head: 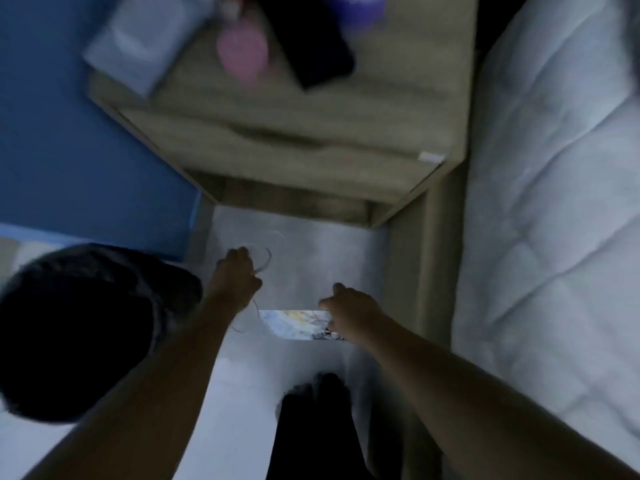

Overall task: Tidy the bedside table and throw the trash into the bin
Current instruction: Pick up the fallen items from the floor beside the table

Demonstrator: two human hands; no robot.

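The right hand pinched a colourful wrapper, fingers clamped on its edge; the left hand gripped a thin looped cord. The bin sat left of those fingers, likely the wrapper's destination; beyond, a phone lay on the tabletop.

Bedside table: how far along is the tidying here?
Done: nothing visibly; the dark bin shows no contents. In hand: left hand grips a thin cable, right hand pinches a colourful wrapper. Remaining: pink item, black phone and white pack lie on the table.
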